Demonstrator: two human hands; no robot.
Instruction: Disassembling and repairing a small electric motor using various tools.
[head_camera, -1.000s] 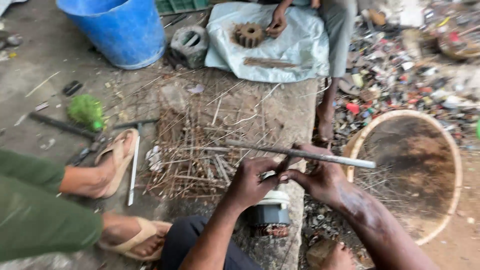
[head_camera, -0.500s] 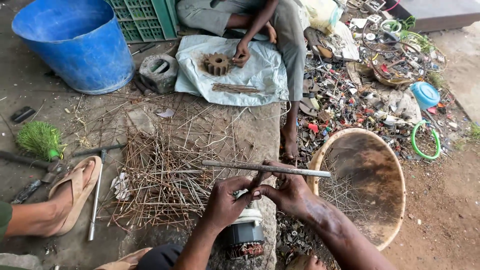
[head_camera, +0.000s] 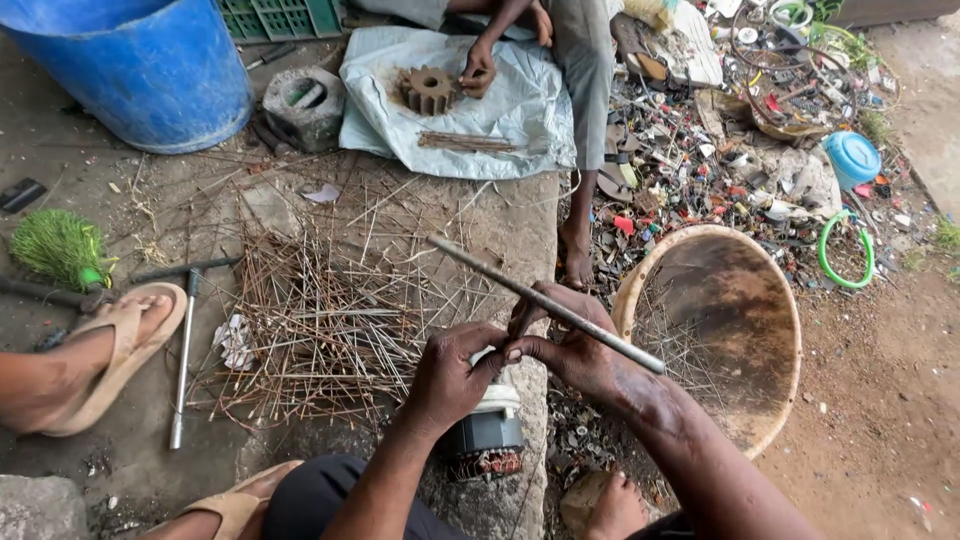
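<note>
Close by, the left hand (head_camera: 447, 375) is shut on a small motor part (head_camera: 483, 432) between the knees, while the right hand's (head_camera: 580, 345) grip is closed around a long metal rod (head_camera: 545, 303) above it. It looks like wire is being poked out, so the rod's tip must be aimed with care. Farther off lie the pulled wires (head_camera: 320, 320), a round basin (head_camera: 745, 330) and a blue barrel (head_camera: 150, 70).

No packages, labels, signs, screens

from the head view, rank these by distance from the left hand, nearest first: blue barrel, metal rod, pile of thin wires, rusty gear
1. Metal rod: right beside the left hand, held with the right hand.
2. Pile of thin wires: on the ground just left of the hand.
3. Rusty gear: on the pale sheet, far up the view.
4. Blue barrel: top left corner, farthest.
</note>
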